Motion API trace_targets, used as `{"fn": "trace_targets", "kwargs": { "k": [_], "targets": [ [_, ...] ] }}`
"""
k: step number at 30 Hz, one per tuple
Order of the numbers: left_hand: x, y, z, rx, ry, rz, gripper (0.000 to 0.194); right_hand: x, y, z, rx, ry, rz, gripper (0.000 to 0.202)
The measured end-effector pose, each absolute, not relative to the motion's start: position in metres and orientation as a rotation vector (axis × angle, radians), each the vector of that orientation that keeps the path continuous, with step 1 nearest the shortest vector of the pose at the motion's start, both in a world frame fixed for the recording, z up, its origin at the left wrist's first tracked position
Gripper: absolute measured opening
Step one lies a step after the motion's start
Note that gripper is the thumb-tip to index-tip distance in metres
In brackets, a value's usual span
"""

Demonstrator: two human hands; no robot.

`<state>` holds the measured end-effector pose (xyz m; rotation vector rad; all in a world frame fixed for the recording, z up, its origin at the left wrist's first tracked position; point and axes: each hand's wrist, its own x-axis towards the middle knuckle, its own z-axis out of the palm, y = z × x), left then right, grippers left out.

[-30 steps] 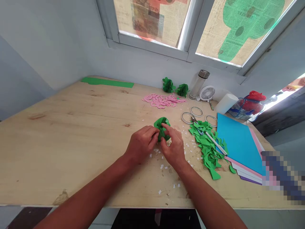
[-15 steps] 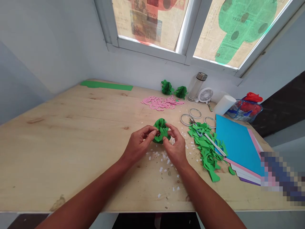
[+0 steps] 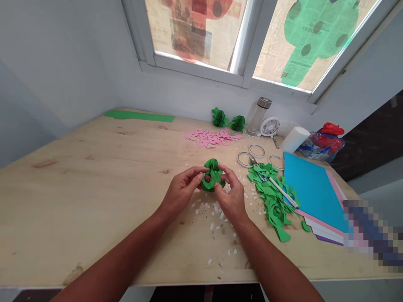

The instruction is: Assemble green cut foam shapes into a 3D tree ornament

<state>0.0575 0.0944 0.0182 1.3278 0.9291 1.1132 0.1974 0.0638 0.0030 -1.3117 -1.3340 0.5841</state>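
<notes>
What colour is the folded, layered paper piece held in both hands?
Green: the folded, layered paper piece shows best in the head view.

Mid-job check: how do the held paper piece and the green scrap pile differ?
The paper piece is held by the left hand and right hand; the scrap pile lies on the table. The paper piece is compact; the scrap pile sprawls wider. The paper piece has folds gathered together, while the scrap pile is many loose cuttings. Both are green.

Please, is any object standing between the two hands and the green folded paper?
Nothing visible does: the left hand and right hand both hold the green folded paper directly. The pink paper pieces lie beyond it, not between.
</notes>
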Motion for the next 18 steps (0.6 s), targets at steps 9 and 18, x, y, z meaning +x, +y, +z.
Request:
{"fn": "trace_targets", "kwargs": {
  "k": [9,18],
  "targets": [
    [0.057,0.0949,0.0173,1.267,0.882,1.078,0.029,0.1969,0.0619,0.0074,-1.274,-1.364,0.558,0.044],
    [0.057,0.0943,0.0197,1.255,0.881,1.069,0.03,0.197,0.0609,0.0071,-1.294,-1.382,0.506,0.04]
  ]
}}
